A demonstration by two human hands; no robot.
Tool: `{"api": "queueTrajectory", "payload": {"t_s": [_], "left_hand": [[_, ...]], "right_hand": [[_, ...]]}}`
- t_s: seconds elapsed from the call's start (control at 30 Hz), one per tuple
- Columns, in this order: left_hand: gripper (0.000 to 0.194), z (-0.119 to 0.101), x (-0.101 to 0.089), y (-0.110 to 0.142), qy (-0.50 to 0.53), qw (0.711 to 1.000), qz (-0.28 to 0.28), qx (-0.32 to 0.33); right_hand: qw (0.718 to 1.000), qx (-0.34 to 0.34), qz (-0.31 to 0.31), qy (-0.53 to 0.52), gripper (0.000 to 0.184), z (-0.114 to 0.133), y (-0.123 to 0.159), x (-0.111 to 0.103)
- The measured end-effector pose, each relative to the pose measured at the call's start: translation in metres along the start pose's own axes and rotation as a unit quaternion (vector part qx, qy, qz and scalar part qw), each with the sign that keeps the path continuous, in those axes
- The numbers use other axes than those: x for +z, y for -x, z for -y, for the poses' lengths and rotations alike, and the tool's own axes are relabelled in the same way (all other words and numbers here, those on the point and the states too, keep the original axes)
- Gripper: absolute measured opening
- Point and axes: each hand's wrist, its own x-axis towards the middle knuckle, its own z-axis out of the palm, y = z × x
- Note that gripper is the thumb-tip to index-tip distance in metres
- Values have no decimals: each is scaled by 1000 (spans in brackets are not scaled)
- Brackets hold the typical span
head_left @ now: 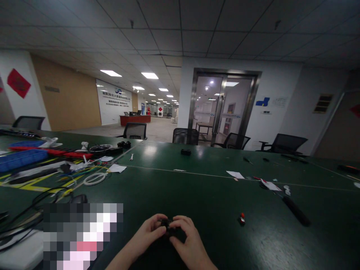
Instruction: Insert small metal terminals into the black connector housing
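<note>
At the bottom middle of the head view, a small black part (166,223) is between my two hands, just above the green table; its exact kind is too dark to make out. My left hand (149,233) pinches it from the left with thumb and fingers. From the other side, the curled fingers of my right hand (189,237) grip it, the thumb lower down. Fingers hide much of the part. To the right lies a small red-and-silver piece (242,219), apart from both hands.
A black-handled tool (296,210) lies at the right on the green table (208,198). Cables, a white coil (95,179) and blue trays (24,159) crowd the left. Farther back are a wrench (132,156), a black block (185,152) and paper scraps (235,174). Chairs line the far edge.
</note>
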Motion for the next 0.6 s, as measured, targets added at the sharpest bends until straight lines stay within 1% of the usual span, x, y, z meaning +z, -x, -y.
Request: {"api": "queueTrajectory", "payload": {"t_s": [0.13, 0.3, 0.5, 0.6], "left_hand": [[46, 3, -1, -1, -1, 1000, -4, 8], [43, 3, -2, -1, 4, 1000, 9, 13], [56, 1, -2, 0, 24, 999, 35, 8], [55, 2, -2, 0, 41, 998, 37, 8]], "right_hand": [[999, -12, -14, -33, 24, -3, 0, 2], [998, -12, -18, -65, 20, -5, -1, 2], [996, -31, -42, -79, 18, -11, -4, 4], [996, -25, -42, -74, 20, -12, -3, 5]]}}
